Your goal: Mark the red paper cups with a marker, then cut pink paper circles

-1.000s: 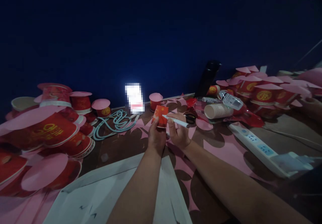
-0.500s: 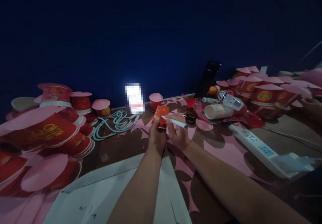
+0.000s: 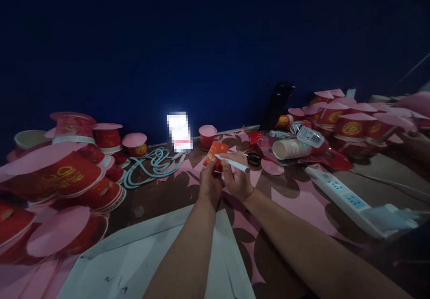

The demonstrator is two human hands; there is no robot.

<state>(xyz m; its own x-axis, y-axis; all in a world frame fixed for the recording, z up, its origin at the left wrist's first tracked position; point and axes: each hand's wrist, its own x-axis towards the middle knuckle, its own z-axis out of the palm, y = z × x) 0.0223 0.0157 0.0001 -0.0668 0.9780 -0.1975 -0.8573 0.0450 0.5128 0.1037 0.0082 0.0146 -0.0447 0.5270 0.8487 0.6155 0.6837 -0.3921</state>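
Note:
My left hand (image 3: 210,180) is closed around a small orange-red paper cup (image 3: 221,148), held tilted above the table. Between the fingers of my right hand (image 3: 239,181) is a white marker (image 3: 235,162) with a dark end pointing right. Its other end reaches the cup's side; whether it touches is too small to tell. Just behind the hands stands a red cup topped by a pink paper disc (image 3: 207,131). A pair of scissors (image 3: 253,159) with black handles lies right of my right hand.
Red cups with pink discs (image 3: 75,173) pile up at left, with more (image 3: 352,126) at right. A coiled pale cable (image 3: 157,166) lies near a bright phone screen (image 3: 180,131). Stacked paper cups (image 3: 290,149), a power strip (image 3: 346,198) and a white sheet (image 3: 134,263) surround my arms.
The cup has turned slightly in my left hand and shifted a little to the right. The marker stays against or near its side.

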